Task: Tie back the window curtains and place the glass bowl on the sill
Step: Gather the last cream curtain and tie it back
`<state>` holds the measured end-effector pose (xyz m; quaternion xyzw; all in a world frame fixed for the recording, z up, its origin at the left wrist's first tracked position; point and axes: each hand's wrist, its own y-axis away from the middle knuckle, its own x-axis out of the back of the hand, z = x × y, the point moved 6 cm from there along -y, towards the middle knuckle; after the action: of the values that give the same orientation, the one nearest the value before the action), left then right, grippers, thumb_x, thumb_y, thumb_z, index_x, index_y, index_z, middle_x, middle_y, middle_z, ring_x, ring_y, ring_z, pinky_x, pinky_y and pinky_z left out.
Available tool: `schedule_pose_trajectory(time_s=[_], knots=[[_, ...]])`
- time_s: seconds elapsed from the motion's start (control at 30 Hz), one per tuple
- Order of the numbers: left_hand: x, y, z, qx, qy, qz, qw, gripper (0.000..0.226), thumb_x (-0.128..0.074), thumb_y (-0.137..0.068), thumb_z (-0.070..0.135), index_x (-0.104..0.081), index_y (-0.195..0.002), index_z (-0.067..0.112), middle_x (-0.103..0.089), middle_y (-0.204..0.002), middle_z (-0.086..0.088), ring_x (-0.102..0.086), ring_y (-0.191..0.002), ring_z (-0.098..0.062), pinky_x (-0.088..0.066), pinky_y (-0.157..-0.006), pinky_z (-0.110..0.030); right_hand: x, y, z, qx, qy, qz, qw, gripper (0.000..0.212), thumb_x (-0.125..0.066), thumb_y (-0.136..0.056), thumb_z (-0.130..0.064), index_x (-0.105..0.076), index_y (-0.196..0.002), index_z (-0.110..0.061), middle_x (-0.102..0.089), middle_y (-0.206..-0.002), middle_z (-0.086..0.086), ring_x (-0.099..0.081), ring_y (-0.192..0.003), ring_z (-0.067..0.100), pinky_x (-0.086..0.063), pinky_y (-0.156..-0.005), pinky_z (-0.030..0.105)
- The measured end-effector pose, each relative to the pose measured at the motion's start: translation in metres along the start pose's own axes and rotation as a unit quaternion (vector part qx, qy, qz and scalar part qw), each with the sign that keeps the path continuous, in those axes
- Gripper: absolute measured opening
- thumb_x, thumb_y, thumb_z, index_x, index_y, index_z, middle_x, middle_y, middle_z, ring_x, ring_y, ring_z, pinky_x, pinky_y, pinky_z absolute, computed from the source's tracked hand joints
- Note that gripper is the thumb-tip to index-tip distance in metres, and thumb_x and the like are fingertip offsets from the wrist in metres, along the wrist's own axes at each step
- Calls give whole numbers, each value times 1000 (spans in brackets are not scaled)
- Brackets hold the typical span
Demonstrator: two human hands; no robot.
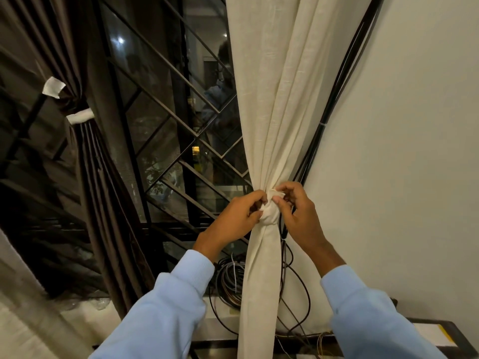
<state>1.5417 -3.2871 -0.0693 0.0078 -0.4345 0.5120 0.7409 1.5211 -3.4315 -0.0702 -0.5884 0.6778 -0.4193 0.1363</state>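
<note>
1. Cream curtain is gathered into a narrow bunch beside the wall, with a white tie wrapped round the gather.
2. Left hand: fingers curled, pinching the tie's left side, likely to brace the bunch.
3. Right hand: fingers pinch a loose end at the top of the tie, probably to draw the knot tight.
4. Brown curtain, left, already bound with a white band.
5. Glass bowl: not in view; sill step not yet done.
6. Cables hang just behind the cream curtain; snag risk.
</note>
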Motion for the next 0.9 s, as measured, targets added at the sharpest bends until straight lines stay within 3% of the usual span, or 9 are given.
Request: schedule_pose_trajectory(time_s=[0.1, 0.17, 0.3, 0.43, 0.53, 0.67, 0.8, 0.9], knots=[[5, 1, -2, 0, 20, 4, 1000, 17, -57, -90, 5, -57, -101, 18, -63, -91, -5, -63, -81, -17, -56, -77, -40, 3, -1, -1, 6, 24, -15, 1000, 15, -62, -94, -9, -57, -106, -18, -62, -92, -5, -57, -68, 20, -48, -63, 29], [5, 3, -1, -2, 45, 6, 999, 14, -56, -92, 9, -60, -101, 19, -64, -92, -4, -64, -83, -17, -57, -76, -38, 5, -1, -1, 13, 37, -19, 999, 16, -65, -90, -3, -62, -98, -17, -63, -87, -6, -53, -64, 12, -45, -59, 26], [3, 6, 1, -1, 62, 17, 998, 12, -65, -87, 20, -61, -98, 25, -62, -84, -1, -60, -74, -16, -56, -67, -31, 7, -3, 0, 15, 61, -44, 997, 17, -68, -88, -2, -70, -100, -14, -66, -90, -8, -58, -73, 6, -46, -66, 18], [4, 6, -1, -3, 63, 12, 998, 28, -75, -77, 11, -58, -98, 21, -61, -87, 2, -58, -71, -11, -50, -63, -19, -1, 4, 4, 33, 122, -143, 982, 30, -65, -92, -12, -65, -122, -17, -64, -112, -8, -59, -98, 5, -46, -86, 14], [2, 5, -6, 9, 77, 5, 997, 35, -75, -75, 5, -53, -96, 22, -61, -93, -4, -59, -74, -19, -54, -64, -26, -4, 11, 10, 30, 145, -162, 976, 36, -65, -91, -17, -62, -127, -16, -60, -118, -7, -56, -105, 9, -44, -91, 16], [-2, 4, -9, 17, 88, 1, 996, 39, -76, -73, 4, -48, -92, 22, -59, -91, -10, -57, -73, -20, -53, -67, -33, -5, 9, 12, 33, 236, -153, 959, 30, -58, -89, -34, -65, -115, -20, -59, -98, -7, -54, -91, 14, -48, -78, 40], [-2, 3, -10, 16, 100, -2, 995, 40, -77, -72, 5, -47, -91, 23, -59, -91, -11, -57, -76, -29, -53, -66, -36, -4, 0, 4, 62, 306, -154, 937, 31, -47, -90, -40, -70, -98, -21, -48, -89, -10, -46, -83, 12, -43, -70, 39], [0, 4, -10, 20, 101, 7, 995, 42, -79, -71, 6, -48, -94, 24, -58, -91, -3, -59, -77, -26, -55, -66, -37, -9, -3, 1, 65, 301, -197, 931, 36, -41, -91, -44, -68, -96, -21, -49, -94, -8, -42, -85, 11, -38, -72, 35]])
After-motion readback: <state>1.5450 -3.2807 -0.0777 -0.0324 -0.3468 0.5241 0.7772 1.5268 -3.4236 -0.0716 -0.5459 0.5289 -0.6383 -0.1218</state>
